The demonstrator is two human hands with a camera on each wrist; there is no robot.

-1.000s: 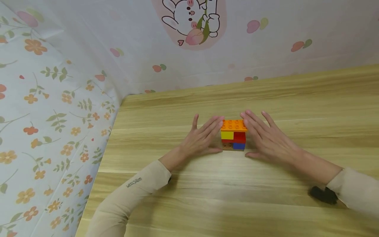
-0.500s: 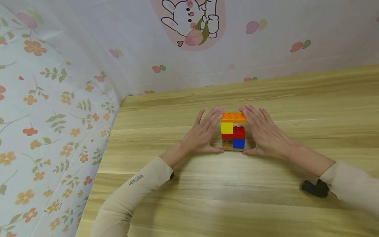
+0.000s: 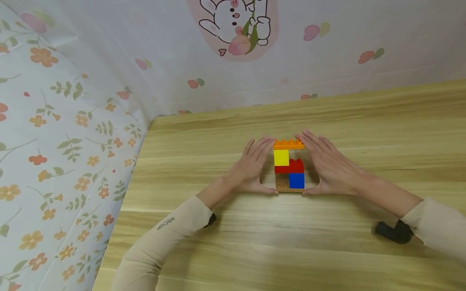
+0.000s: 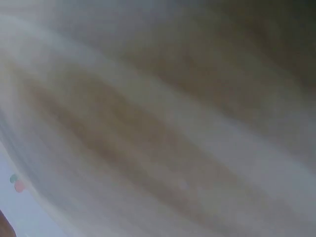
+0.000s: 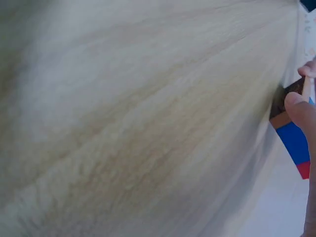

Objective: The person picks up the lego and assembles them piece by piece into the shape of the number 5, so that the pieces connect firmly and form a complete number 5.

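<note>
A stack of toy building bricks is held between both hands, its studded side tipped away from me in the head view. An orange plate (image 3: 294,147) tops it, over a yellow brick (image 3: 281,157), a red brick (image 3: 296,166), a blue brick (image 3: 296,180) and a brown base plate (image 3: 290,190). My left hand (image 3: 247,169) grips the left side, fingertips at the orange plate and thumb at the base. The right hand (image 3: 333,171) mirrors it on the right. In the right wrist view a thumb (image 5: 295,101) presses the brown base's dark underside. The left wrist view barely shows the hand.
A wood-grain tabletop (image 3: 276,242) lies beneath, with its left edge along a floral cloth (image 3: 83,161). Behind it hangs a white cloth (image 3: 164,48) with a rabbit print. A black wrist device (image 3: 395,232) sits under the right sleeve.
Both hands have tilted the stack so its front face turns up toward me and the orange top looks narrower. The thumbs have moved slightly nearer to me at the base.
</note>
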